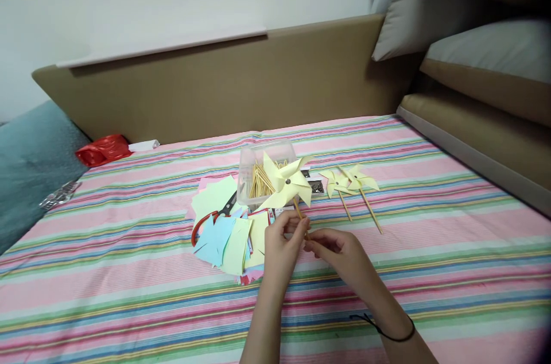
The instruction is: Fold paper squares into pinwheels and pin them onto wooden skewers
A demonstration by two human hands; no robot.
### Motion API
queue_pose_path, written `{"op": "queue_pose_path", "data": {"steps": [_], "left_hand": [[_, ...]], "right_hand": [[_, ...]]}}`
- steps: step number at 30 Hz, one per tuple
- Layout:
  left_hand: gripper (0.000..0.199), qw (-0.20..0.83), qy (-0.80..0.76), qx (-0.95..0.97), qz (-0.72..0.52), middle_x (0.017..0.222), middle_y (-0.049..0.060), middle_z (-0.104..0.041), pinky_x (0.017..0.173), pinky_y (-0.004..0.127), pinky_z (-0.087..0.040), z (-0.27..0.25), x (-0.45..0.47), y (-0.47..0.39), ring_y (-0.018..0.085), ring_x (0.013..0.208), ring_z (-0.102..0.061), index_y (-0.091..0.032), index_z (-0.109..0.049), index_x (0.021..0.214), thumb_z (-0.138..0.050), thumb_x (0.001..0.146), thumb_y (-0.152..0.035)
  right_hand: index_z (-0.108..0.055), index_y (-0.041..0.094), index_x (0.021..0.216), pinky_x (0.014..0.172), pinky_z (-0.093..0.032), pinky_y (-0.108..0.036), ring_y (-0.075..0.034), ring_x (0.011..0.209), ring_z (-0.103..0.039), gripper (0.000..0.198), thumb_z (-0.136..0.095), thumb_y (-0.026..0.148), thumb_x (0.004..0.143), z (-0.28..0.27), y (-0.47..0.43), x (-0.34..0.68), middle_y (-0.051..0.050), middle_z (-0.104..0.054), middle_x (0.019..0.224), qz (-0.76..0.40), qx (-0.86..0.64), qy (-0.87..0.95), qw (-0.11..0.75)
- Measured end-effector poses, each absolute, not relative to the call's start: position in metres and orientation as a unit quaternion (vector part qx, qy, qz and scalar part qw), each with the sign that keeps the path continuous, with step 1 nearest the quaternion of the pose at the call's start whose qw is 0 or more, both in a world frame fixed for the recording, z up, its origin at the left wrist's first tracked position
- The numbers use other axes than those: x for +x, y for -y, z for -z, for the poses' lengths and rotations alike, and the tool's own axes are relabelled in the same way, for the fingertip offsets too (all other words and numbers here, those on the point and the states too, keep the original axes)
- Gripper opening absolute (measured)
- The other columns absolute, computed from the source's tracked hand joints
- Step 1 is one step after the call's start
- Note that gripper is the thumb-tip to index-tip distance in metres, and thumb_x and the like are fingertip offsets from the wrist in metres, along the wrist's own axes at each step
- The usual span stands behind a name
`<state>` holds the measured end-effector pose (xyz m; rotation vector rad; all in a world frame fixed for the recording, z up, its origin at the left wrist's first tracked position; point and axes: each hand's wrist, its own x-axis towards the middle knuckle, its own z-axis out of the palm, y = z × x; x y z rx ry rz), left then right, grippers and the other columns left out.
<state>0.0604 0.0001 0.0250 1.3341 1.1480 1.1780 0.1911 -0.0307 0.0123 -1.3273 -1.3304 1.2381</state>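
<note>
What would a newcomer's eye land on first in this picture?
Probably the pale yellow pinwheel near the middle, raised on its stick in the left hand, with the right hand at the stick's lower end. Next, the boldly striped cloth spread beneath everything, then the shiny red plastic at its far left.

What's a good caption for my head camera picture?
Left hand and right hand hold a yellow pinwheel by its stick; two more pinwheels lie on striped cloth.
</note>
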Motion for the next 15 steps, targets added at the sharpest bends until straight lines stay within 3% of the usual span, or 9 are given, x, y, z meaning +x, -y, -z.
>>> {"op": "queue_pose_path", "data": {"steps": [10,15], "left_hand": [[0.020,0.524,-0.456,0.543,-0.471,0.076,0.005,-0.069,0.067,0.026,-0.048,-0.022,0.061,-0.002,0.017,0.072,-0.064,-0.018,-0.062,0.088,-0.061,0.080,-0.036],[0.016,0.449,-0.483,0.660,-0.361,0.074,0.004,-0.068,0.060,0.026,-0.044,-0.016,0.061,0.000,0.017,0.068,-0.062,-0.021,-0.063,0.090,-0.057,0.082,-0.033]], "right_hand": [[-0.074,0.019,0.084,0.067,-0.050,-0.028,-0.019,0.071,-0.065,0.026,-0.067,0.042,0.076,-0.016,0.030,0.203,-0.005,-0.072,0.073,-0.471,-0.559,0.470,0.494],[-0.073,0.018,0.081,0.066,-0.050,-0.032,-0.022,0.071,-0.065,0.031,-0.070,0.047,0.070,-0.012,0.026,0.237,-0.006,-0.071,0.071,-0.393,-0.641,0.416,0.511]]}}
